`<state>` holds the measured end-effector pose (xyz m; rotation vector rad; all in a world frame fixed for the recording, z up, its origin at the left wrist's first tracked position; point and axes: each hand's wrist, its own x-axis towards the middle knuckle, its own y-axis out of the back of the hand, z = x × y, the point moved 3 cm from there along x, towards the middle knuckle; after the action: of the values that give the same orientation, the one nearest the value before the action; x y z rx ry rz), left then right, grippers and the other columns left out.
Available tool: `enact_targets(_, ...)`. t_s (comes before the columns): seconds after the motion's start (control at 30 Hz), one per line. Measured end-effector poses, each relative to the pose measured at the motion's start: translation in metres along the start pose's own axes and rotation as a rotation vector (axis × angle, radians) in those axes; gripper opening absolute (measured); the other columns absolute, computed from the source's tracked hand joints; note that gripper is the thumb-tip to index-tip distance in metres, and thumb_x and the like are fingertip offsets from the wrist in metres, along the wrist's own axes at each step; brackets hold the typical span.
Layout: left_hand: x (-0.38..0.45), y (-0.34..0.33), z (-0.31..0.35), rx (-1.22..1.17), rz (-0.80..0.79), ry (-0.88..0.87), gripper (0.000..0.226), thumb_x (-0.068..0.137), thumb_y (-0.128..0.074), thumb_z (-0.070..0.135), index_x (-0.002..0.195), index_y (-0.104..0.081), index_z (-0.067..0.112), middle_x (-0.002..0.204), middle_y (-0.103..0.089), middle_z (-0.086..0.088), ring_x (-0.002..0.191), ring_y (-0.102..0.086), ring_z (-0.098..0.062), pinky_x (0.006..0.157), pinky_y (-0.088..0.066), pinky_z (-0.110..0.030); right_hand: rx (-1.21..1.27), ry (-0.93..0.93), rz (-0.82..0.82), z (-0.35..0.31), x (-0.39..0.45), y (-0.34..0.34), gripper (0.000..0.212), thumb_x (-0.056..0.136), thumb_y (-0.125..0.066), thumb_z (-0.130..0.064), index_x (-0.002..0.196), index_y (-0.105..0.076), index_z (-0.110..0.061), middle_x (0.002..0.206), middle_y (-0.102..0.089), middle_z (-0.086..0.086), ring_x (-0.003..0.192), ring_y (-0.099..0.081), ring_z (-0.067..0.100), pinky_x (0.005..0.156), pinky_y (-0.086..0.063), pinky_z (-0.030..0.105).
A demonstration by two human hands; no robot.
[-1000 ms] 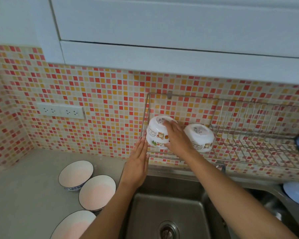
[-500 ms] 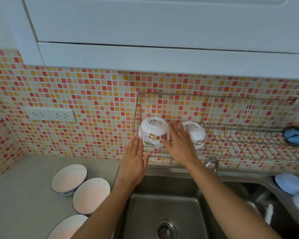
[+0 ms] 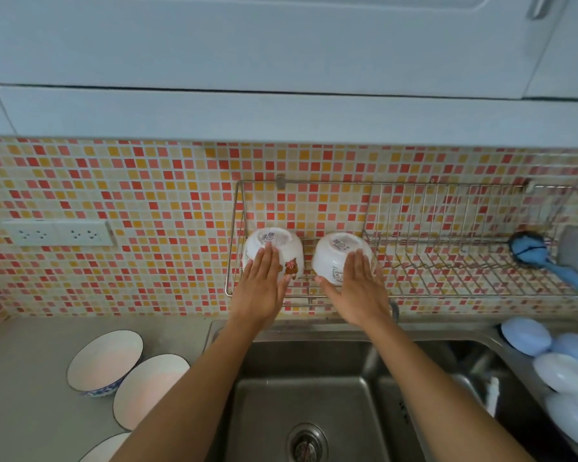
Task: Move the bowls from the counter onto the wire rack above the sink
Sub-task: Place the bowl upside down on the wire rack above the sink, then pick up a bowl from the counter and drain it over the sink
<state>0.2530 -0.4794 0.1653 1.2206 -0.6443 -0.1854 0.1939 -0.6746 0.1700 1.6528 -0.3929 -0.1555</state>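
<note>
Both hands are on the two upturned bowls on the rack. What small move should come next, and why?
Probably lift the left hand off its white bowl and reach down to the bowls on the counter. Both white bowls sit upside down on the wire rack under flat fingers, while three bowls wait on the counter.

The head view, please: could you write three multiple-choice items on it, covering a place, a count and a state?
1. Where are the two small white bowls?
A. in the sink
B. on the wire rack
C. on the counter

2. How many larger bowls show on the counter?
A. three
B. one
C. five

3. How do the rack bowls sit?
A. upright
B. stacked
C. upside down

Answers:
1 B, left bowl and right bowl rest on the wire rack.
2 A, three counter bowls lie left of the sink.
3 C, their labelled bases face up beneath the left hand and right hand.
</note>
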Motion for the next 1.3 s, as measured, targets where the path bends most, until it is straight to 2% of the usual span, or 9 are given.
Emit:
enact_targets(0.27,-0.019,0.007,0.0,0.01,0.031,-0.013,0.066,0.097,-0.007,0.052,0.15,0.008,0.016,0.158,0.014,-0.002,0.144,0.018,-0.017,0.12,0.004,-0.038,0.123,-0.024,0.056,0.0,-0.001,0.005,0.098,0.085,-0.022,-0.079,0.155,0.008,-0.017,0.164,0.01,0.008,0.151,0.003,0.028,0.121,-0.005,0.052)
enact_targets(0.4,-0.072,0.013,-0.021,-0.11,0.093,-0.011,0.062,0.098,-0.01,0.05,0.151,0.002,0.021,0.16,0.009,0.002,0.144,0.017,-0.01,0.116,0.014,-0.026,0.587,-0.047,0.07,-0.025,-0.023,0.016,0.089,0.087,-0.047,-0.067,0.156,-0.009,-0.025,0.164,-0.006,0.003,0.149,-0.016,0.03,0.117,-0.022,0.055)
enact_targets(0.53,-0.136,0.011,-0.075,-0.13,0.091,0.113,0.056,0.101,-0.017,0.045,0.151,-0.007,0.023,0.16,0.001,0.006,0.146,0.009,-0.008,0.12,0.003,-0.033,0.991,0.138,0.172,-0.08,-0.077,0.017,0.061,0.092,-0.064,-0.032,0.147,-0.041,-0.021,0.151,-0.039,-0.007,0.13,-0.039,0.002,0.104,-0.037,0.019)
enact_targets(0.63,-0.178,0.011,-0.12,-0.094,0.091,0.297,0.056,0.1,-0.02,0.047,0.15,-0.018,0.024,0.159,-0.006,0.003,0.147,0.0,-0.015,0.12,-0.004,-0.039,1.001,0.286,0.193,-0.123,-0.108,-0.006,0.044,0.092,-0.065,-0.021,0.135,-0.056,-0.018,0.137,-0.057,-0.004,0.126,-0.051,0.005,0.102,-0.044,0.022)
enact_targets(0.77,-0.227,0.015,-0.166,-0.132,0.132,0.521,0.046,0.101,-0.032,0.035,0.14,-0.042,0.013,0.153,-0.03,-0.01,0.142,-0.026,-0.028,0.116,-0.021,-0.043,0.959,0.296,-0.043,-0.174,-0.133,-0.063,0.027,0.09,-0.067,-0.023,0.115,-0.067,-0.014,0.104,-0.07,-0.003,0.091,-0.065,0.007,0.085,-0.057,0.033)
enact_targets(0.9,-0.279,0.0,-0.203,-0.169,0.092,0.687,0.046,0.099,-0.037,0.03,0.136,-0.043,0.003,0.146,-0.038,-0.02,0.136,-0.033,-0.033,0.114,-0.025,-0.04,0.874,0.209,-0.328,-0.215,-0.159,-0.128,0.032,0.087,-0.07,-0.031,0.114,-0.066,-0.013,0.095,-0.065,-0.003,0.084,-0.065,0.016,0.081,-0.054,0.035)
enact_targets(1.0,-0.315,-0.014,-0.217,-0.21,0.045,0.828,0.048,0.1,-0.036,0.031,0.139,-0.039,0.003,0.15,-0.033,-0.018,0.14,-0.027,-0.029,0.115,-0.021,-0.038,0.793,0.134,-0.57,-0.24,-0.177,-0.174,0.051,0.086,-0.069,-0.041,0.126,-0.057,-0.012,0.106,-0.065,0.004,0.097,-0.064,0.023,0.081,-0.054,0.038)
enact_targets(1.1,-0.341,-0.026,-0.225,-0.292,0.026,0.92,0.049,0.1,-0.034,0.033,0.141,-0.036,0.006,0.15,-0.033,-0.015,0.14,-0.027,-0.026,0.114,-0.023,-0.038,0.831,-0.049,-0.938,-0.259,-0.2,-0.204,0.059,0.083,-0.069,-0.045,0.132,-0.047,-0.02,0.128,-0.055,0.005,0.106,-0.062,0.027,0.063,-0.057,0.035)
enact_targets(1.3,-0.362,-0.037,-0.228,-0.426,0.081,1.058,0.041,0.099,-0.041,0.024,0.131,-0.047,-0.001,0.133,-0.052,-0.02,0.125,-0.046,-0.033,0.105,-0.034,-0.039,1.007,-0.24,-1.032,-0.276,-0.227,-0.224,0.039,0.087,-0.042,-0.001,0.118,-0.042,-0.025,0.13,-0.05,0.008,0.095,-0.064,0.033,0.064,-0.061,0.045)
